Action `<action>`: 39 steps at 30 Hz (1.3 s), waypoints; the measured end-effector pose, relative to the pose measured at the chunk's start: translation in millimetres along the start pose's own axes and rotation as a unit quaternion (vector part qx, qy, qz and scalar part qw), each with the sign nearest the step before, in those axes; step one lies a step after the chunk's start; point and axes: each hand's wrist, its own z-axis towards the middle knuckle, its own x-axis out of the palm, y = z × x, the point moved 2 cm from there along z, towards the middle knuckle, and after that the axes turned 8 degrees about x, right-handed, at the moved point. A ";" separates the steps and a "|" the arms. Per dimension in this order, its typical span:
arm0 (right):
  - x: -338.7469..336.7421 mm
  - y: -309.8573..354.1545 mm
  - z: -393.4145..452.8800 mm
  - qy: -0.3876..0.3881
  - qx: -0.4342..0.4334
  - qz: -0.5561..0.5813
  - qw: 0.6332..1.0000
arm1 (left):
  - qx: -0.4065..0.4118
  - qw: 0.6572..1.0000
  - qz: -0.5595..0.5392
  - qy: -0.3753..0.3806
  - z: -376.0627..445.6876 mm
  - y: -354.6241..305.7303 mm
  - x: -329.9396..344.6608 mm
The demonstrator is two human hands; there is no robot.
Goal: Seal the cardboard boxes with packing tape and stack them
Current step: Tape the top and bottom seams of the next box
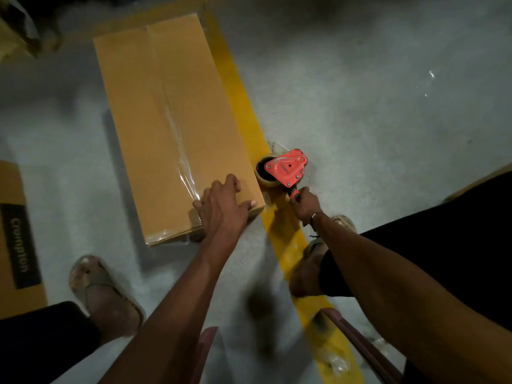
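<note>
Two boxes in view, both on the grey floor point(360, 92). Far left edge: a printed carton point(16, 245), cut off by the frame, dark label strip reading "Crompton". Just right of it, a sandalled left foot point(102, 292) planted on the floor.

Centre-left: long plain cardboard box point(169, 120), lying flat, flaps closed. Clear tape strip point(180, 145) runs along the centre seam and wraps over the near end. Left hand point(224, 203) rests palm-down on the box's near right corner, fingers point(235, 182) spread, thumb out toward the right edge; nothing gripped.

Yellow floor line point(243, 106) runs diagonally along the box's right side, passing under the tools and down to the bottom edge.

Right of the box corner: red tape dispenser point(286, 169) with its tape roll point(263, 176) on the box side, just beside the box, over the yellow line. Right hand point(304, 203) grips the dispenser handle, fingers curled tight round it; bracelet point(317, 216) at the wrist. Right foot point(313, 261) stands on the yellow line below that hand.
</note>
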 end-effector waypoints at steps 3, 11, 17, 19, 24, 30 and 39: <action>-4.9 0.2 -4.9 0.009 0.022 0.010 1.000 | 0.010 0.999 0.019 -0.029 2.9 3.2 0.4; 4.6 23.8 -66.4 0.065 0.060 0.392 0.916 | -0.009 1.000 0.008 -0.027 2.8 3.4 0.5; 33.7 59.6 -113.4 0.274 0.082 0.532 0.797 | -0.015 1.000 0.007 -0.023 0.0 4.4 3.6; 35.6 61.5 -119.1 0.266 0.090 0.548 0.788 | -0.013 1.000 0.006 -0.022 0.8 4.4 3.0; 26.8 62.3 -113.4 0.300 0.062 0.592 0.745 | -0.017 1.000 0.001 -0.020 3.2 4.8 3.4; 40.3 52.1 -81.1 0.285 0.058 0.565 0.772 | -0.005 1.000 0.000 -0.028 4.7 11.0 1.3; 5.2 68.8 -93.1 -0.060 -0.145 0.224 0.962 | 0.081 0.997 -0.014 0.003 -1.9 43.9 -19.4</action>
